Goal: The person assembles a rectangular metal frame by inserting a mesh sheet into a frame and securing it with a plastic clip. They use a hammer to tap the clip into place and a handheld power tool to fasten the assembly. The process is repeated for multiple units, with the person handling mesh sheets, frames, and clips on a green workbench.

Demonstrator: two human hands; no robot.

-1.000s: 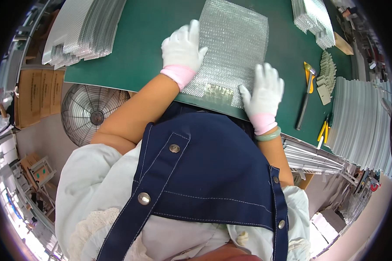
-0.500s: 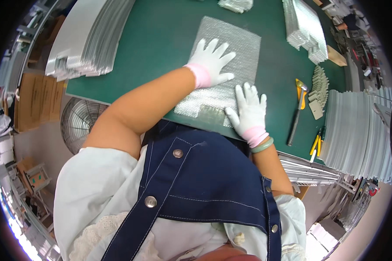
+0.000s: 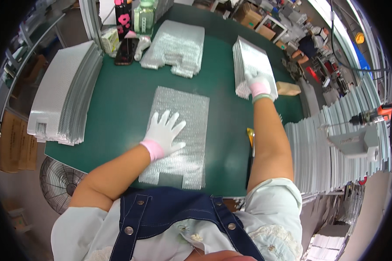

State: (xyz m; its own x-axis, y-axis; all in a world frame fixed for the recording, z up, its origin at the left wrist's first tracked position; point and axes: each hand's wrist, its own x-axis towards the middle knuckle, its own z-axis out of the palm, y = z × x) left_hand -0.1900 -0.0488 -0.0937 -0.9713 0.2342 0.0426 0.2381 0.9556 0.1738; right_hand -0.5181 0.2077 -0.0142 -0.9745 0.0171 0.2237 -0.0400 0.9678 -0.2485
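green worktop (image 3: 113, 117) fills the middle of the head view, and on its near part a silvery textured sheet (image 3: 189, 139) lies flat, a rectangular notch cut in its near edge. the left hand (image 3: 164, 135), in a white glove with a pink cuff, rests on the sheet palm down, fingers spread, gripping nothing. the right hand (image 3: 258, 83), gloved alike and with a pale green bangle (image 3: 262, 97) at the wrist, reaches to the far right and touches the top of a right-hand stack (image 3: 259, 61) of similar silvery sheets; whether its fingers grasp one, i cannot tell. just right of that stack lies a wooden block (image 3: 288, 88).

another notched stack (image 3: 178, 41) sits at the far side, beyond the sheet, and a taller stack (image 3: 61, 95) stands at the left edge. between these two, toward the far left, are a dark phone (image 3: 126, 51) and a green bottle (image 3: 144, 19). long pale panels (image 3: 311, 152) are packed together at the right. below the worktop's near left edge stands a round fan (image 3: 59, 185).
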